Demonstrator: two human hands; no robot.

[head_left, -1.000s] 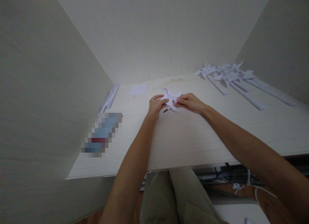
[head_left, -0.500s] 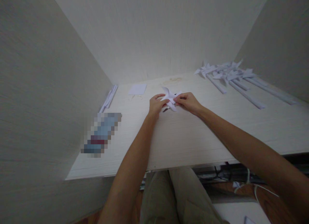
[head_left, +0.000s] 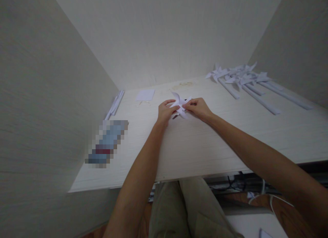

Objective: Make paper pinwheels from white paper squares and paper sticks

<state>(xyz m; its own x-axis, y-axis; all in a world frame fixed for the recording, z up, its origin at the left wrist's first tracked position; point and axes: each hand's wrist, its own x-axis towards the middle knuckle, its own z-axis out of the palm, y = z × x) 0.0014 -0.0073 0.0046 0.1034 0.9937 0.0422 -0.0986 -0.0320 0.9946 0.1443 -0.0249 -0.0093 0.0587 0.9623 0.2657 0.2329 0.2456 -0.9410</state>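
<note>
A white paper pinwheel [head_left: 181,105] with curved blades is between my two hands, over the middle of the table. My left hand [head_left: 165,111] grips it from the left, thumb on its front and fingers curled behind. From the right, my right hand [head_left: 198,107] pinches the pinwheel close to its centre. Small dark parts of something show beneath the paper and beside my right fingers; what they belong to is mostly hidden.
At the back right lie several paper pinwheels [head_left: 239,77] with rolled paper sticks [head_left: 261,99]. Rolled paper tubes [head_left: 115,103] rest along the left wall. A white paper square [head_left: 145,95] lies at the back, and a pixelated blue item [head_left: 107,142] is at left on the table [head_left: 194,152].
Both hands keep nearly the same hold on the pinwheel. The whole view has shifted very slightly; my right fingers appear a little closer to the pinwheel's centre.
</note>
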